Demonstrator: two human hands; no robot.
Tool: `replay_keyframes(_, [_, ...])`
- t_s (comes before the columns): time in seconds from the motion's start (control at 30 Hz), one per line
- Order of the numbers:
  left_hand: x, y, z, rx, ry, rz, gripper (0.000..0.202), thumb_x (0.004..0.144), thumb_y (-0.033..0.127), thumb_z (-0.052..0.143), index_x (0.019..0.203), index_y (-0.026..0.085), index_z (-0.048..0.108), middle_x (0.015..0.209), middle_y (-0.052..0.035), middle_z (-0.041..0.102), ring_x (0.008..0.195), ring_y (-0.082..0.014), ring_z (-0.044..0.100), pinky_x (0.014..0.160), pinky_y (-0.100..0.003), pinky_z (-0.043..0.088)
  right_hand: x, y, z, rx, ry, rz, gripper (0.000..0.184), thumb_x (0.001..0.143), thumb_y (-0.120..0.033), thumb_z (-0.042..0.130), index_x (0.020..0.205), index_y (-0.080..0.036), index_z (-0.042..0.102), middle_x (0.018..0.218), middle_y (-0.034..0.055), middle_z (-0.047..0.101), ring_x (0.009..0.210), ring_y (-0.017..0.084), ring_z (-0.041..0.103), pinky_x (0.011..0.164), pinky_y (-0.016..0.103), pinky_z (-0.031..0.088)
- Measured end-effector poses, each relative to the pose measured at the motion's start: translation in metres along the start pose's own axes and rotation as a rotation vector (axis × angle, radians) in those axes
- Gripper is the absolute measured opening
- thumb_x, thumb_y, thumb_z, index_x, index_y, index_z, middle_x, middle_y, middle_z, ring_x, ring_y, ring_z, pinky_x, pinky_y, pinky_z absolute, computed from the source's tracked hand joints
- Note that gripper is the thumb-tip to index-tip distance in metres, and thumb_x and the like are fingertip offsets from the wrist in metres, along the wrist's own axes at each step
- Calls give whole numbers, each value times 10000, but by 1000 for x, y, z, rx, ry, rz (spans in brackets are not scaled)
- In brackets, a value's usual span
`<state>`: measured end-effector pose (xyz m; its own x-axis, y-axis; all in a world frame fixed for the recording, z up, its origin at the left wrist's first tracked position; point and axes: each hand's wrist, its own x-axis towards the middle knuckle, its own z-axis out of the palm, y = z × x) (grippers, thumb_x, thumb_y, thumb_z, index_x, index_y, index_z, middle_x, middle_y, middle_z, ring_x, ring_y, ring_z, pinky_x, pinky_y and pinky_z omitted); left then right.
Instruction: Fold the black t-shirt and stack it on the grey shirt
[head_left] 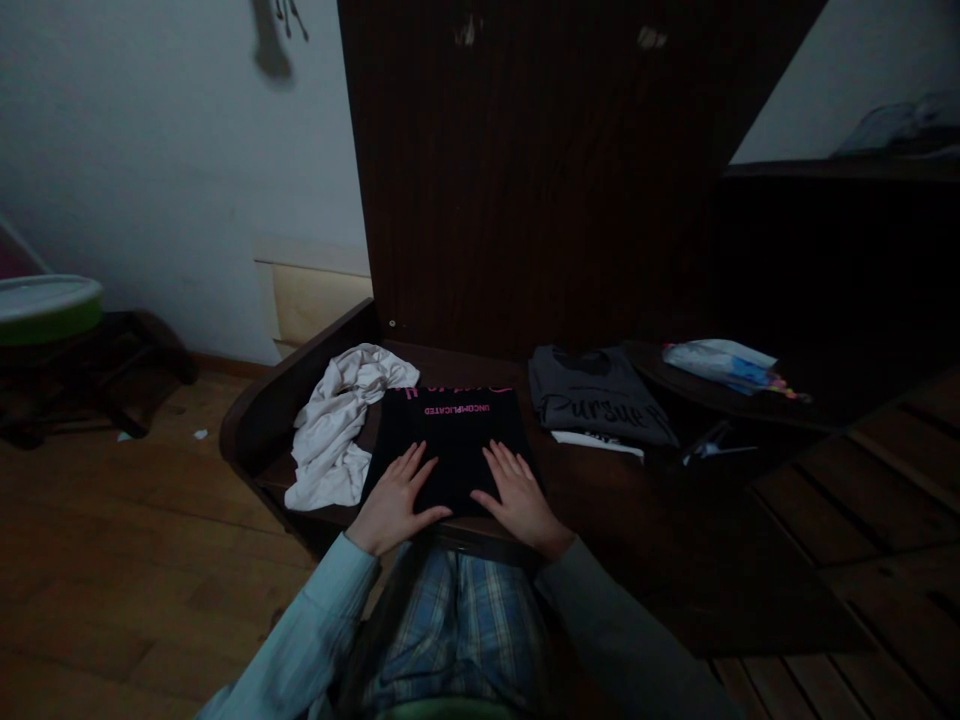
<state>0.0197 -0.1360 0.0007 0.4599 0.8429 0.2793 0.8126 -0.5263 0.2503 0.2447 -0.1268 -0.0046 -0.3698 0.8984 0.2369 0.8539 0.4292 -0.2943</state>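
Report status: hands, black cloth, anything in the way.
Both hands open, left hand and right hand palm-down on black cloth. Cloth lying flat, pink lettering showing. White cloth crumpled at left, not covering lettering.

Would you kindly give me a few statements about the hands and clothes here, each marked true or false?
1. The left hand and the right hand both rest on the black garment. True.
2. The black garment is printed in green. False: its lettering is pink.
3. The white cloth lies crumpled. True.
4. The gray shirt lies right of the black garment. True.
5. The right hand grips the gray shirt. False: it lies open on the black garment.
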Motion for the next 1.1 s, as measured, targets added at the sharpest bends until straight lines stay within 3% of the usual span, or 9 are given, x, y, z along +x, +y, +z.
replay_keyframes(0.1, [-14, -2, 0, 51, 28, -1, 833, 669, 603, 566, 1325, 131, 362, 1418, -198, 275, 1309, -321, 244, 1015, -485, 306, -15, 9, -1, 122, 21, 44, 617, 816, -507, 451, 1316, -147, 398, 1408, 136, 317, 1314, 245, 256, 1065, 462, 231])
replay_keyframes(0.2, [-24, -4, 0, 98, 21, -23, 770, 702, 451, 613, 1342, 133, 328, 1417, -191, 283, 1301, -301, 274, 1011, -458, 330, -35, 20, -2, 368, 110, 131, 541, 810, -491, 470, 1262, -193, 470, 1381, 112, 377, 1294, 241, 305, 1064, 459, 237])
replay_keyframes(0.4, [-14, -13, -16, 86, -165, -5, 601, 710, 212, 586, 1288, 175, 424, 1393, -133, 356, 1271, -249, 346, 1022, -392, 346, -52, 40, -6, 999, 318, 342, 413, 796, -502, 470, 1050, -205, 604, 1117, 95, 625, 1080, 233, 546, 944, 414, 414])
replay_keyframes(0.53, [-3, -18, -32, 35, -320, -2, 621, 665, 132, 536, 1277, 172, 440, 1406, -113, 333, 1284, -230, 321, 1032, -361, 335, -45, 44, 5, 1049, 542, 480, 417, 712, -498, 566, 981, -183, 609, 1082, 113, 631, 1035, 246, 569, 924, 422, 431])
replay_keyframes(0.6, [-2, -18, -38, 22, -365, 15, 644, 645, 110, 501, 1282, 168, 430, 1423, -106, 299, 1296, -223, 297, 1039, -359, 322, -42, 42, 12, 1033, 583, 521, 439, 692, -479, 586, 1013, -180, 581, 1087, 123, 622, 1029, 245, 571, 909, 420, 444])
replay_keyframes(0.8, [-5, -1, -37, 103, -324, -36, 700, 605, 54, 469, 1295, 140, 380, 1418, -119, 315, 1298, -215, 298, 1039, -346, 322, -42, 34, 14, 990, 573, 516, 421, 680, -481, 576, 972, -180, 542, 1033, 126, 624, 982, 224, 589, 876, 394, 468])
replay_keyframes(0.97, [12, 14, -48, 180, -362, -185, 464, 746, 126, 434, 1209, 107, 421, 1144, -166, 586, 1054, -234, 567, 858, -323, 448, -43, 34, -5, 802, 525, 552, 454, 639, -570, 583, 874, -183, 547, 834, 79, 639, 750, 186, 621, 695, 331, 520])
replay_keyframes(1.03, [24, 19, -58, 198, -367, -239, 353, 800, 218, 411, 1135, 117, 458, 964, -144, 651, 916, -246, 623, 769, -329, 467, -43, 35, -16, 801, 422, 609, 459, 644, -627, 544, 777, -188, 537, 656, 28, 613, 554, 148, 590, 522, 276, 500])
replay_keyframes(1.1, [36, 25, -66, 203, -318, -278, 300, 831, 280, 373, 1056, 120, 490, 889, -138, 658, 871, -253, 629, 737, -330, 463, -44, 35, -26, 865, 219, 687, 497, 695, -673, 446, 655, -184, 521, 479, -7, 545, 386, 114, 515, 375, 226, 417])
